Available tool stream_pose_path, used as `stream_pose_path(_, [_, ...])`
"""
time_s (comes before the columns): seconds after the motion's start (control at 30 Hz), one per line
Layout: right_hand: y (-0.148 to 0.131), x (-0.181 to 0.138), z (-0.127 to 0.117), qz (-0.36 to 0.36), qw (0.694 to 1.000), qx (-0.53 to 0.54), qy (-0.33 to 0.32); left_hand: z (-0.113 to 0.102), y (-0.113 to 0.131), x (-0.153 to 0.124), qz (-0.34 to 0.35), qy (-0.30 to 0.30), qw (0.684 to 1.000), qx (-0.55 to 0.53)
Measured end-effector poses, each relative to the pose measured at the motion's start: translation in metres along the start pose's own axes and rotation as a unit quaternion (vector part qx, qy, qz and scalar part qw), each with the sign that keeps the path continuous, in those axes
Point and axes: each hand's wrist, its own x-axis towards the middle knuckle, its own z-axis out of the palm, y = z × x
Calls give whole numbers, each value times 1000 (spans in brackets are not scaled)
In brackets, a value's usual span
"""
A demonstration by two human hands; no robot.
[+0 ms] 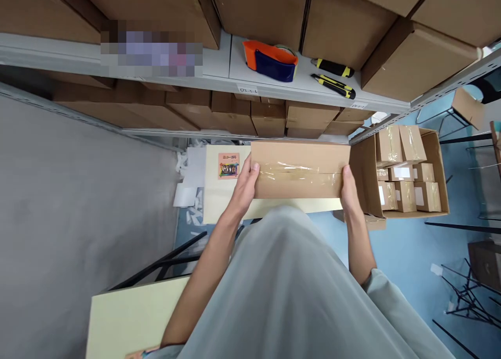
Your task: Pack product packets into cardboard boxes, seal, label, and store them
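Note:
A long brown cardboard box (pixel 299 158) is held level in front of me, with shiny clear tape along its middle seam. My left hand (pixel 246 187) grips its left end, thumb on the top face. On the right end, my right hand (pixel 349 191) presses with the thumb at the edge; its other fingers are mostly hidden. Below the box lies a pale yellow tabletop (pixel 219 205). On that tabletop, to the left of my left hand, is a pinkish-orange printed card or booklet (pixel 228 166).
A metal shelf (pixel 219 61) stacked with cardboard boxes runs across the front. An orange and blue tape dispenser (pixel 272 61) and two utility knives (pixel 333 77) lie on it. To the right, a large open carton (pixel 436 166) holds several small taped boxes. A second yellow table (pixel 129 317) stands lower left.

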Motion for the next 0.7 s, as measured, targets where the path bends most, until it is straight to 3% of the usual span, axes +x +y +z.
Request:
stream_pose_path(0.1, [-25, 0, -10, -63, 997, -36, 38, -3, 21, -1, 65, 43, 996, 40])
stream_pose_path(0.2, [-22, -3, -7, -84, 993, -62, 48, -14, 16, -5, 82, 75, 992, 61])
stream_pose_path(0.4, [47, -12, 26, 16, 999, -1, -29, -30, -62, -12, -42, 70, 996, 23])
stream_pose_path(0.53, [103, -19, 44, 83, 996, 16, -42, -21, -118, -15, -119, 58, 991, -10])
stream_pose_path(0.7, [164, -29, 49, 169, 983, -23, -73, -7, -166, -22, -200, 26, 979, 8])
